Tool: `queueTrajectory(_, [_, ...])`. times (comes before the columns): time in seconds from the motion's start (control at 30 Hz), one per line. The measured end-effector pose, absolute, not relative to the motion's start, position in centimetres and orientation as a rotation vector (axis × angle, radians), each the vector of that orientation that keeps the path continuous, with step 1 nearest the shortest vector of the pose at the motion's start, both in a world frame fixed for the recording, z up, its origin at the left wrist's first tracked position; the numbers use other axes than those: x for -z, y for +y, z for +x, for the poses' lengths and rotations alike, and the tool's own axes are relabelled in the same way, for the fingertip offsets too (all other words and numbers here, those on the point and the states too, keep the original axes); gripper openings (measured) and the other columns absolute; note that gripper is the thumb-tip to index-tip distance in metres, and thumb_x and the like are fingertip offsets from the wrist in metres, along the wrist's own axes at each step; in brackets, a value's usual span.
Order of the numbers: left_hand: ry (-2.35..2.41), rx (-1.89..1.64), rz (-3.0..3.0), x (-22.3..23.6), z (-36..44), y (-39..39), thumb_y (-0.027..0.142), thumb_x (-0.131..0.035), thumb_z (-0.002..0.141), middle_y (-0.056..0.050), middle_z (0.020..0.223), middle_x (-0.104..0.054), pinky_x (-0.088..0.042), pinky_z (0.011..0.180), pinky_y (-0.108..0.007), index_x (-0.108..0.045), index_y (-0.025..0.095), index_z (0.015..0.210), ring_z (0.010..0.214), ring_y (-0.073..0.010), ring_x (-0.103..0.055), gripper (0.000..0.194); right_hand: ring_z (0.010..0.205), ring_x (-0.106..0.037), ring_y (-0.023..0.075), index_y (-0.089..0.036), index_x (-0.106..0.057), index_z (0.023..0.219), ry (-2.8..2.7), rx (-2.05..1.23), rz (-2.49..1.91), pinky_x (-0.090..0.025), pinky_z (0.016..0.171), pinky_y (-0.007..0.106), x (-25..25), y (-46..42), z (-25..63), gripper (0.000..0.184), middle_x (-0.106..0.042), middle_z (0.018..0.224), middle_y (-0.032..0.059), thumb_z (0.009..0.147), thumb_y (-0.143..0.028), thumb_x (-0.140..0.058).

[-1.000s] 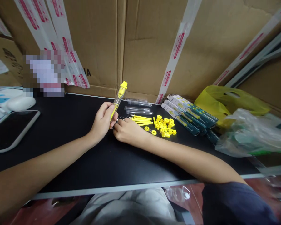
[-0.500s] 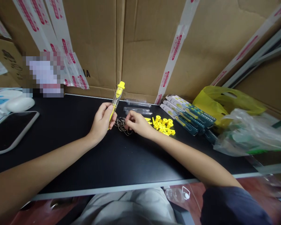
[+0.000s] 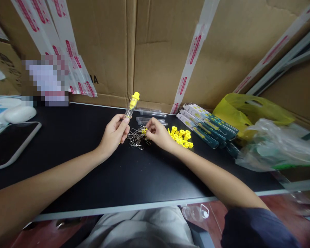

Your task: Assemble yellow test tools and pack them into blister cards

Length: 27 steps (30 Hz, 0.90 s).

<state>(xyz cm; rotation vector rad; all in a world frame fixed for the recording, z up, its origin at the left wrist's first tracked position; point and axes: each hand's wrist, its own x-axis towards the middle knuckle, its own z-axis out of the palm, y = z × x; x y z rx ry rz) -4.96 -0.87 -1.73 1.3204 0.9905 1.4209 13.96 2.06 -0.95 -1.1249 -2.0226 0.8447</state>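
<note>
My left hand (image 3: 114,131) is closed around a spring scale (image 3: 131,107), a clear tube with a yellow cap, tilted with its capped end up and away from me. The lower part of the tube is hidden in the palm. Just to the right, my right hand (image 3: 158,134) has its thumb and fingers pinched together at the edge of a tangled pile of metal hooks (image 3: 136,139). Small yellow bits show by those fingertips, but what they grip is too small to make out. Behind the right hand lies a group of yellow plastic parts (image 3: 181,137).
Clear plastic tubes (image 3: 152,120) lie behind the hooks. Printed spring scale boxes (image 3: 206,125) are stacked to the right, beside a yellow plastic bag (image 3: 232,106) and a clear bag (image 3: 271,148). A phone (image 3: 12,144) rests at the left. Large cardboard boxes (image 3: 160,62) stand along the back.
My right hand has shifted slightly right and away from me, and yellow bits now show at its fingertips. The hook pile looks more spread out. My left hand still holds the tube.
</note>
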Motion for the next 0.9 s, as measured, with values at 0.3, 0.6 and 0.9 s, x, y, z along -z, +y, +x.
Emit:
queueTrajectory(0.3, [0.946,-1.384,1.337,1.9,-4.9,-0.7,0.043,-0.059,0.088,0.009,0.058,-0.046,-0.030,0.034,-0.014,-0.052,0.018,0.100,0.037,-0.0029,-0.037,0.028,0.078,-0.055,0.0150,-0.019,-0.056,0.100,-2.539,0.058,-0.933,-0.035,0.063,0.026,-0.5,1.3,14.3,0.023,-0.065,0.089,0.0051,0.083,-0.011,-0.043])
queueTrajectory(0.6, [0.924,-1.109,1.375,2.0,-4.3,-1.0,0.039,-0.061,0.085,0.005,0.065,-0.058,-0.038,0.037,-0.017,-0.050,0.018,0.092,0.037,-0.0047,-0.047,0.025,0.047,-0.042,0.0071,-0.019,-0.052,0.085,-1.987,-0.615,-1.133,-0.035,0.048,0.020,-1.4,1.4,16.8,0.016,-0.045,0.056,-0.0080,0.071,-0.014,-0.047])
queueTrajectory(0.9, [0.812,-0.911,1.507,2.3,-4.3,-1.8,0.038,-0.052,0.091,-0.006,0.093,-0.068,-0.046,0.048,-0.021,-0.052,0.019,0.110,0.050,-0.0077,-0.057,0.027,0.027,-0.028,0.0056,-0.025,-0.034,0.080,-1.434,-1.489,-1.226,-0.020,0.025,0.012,-0.7,-0.3,18.3,0.019,-0.053,0.043,-0.0101,0.065,-0.022,-0.045])
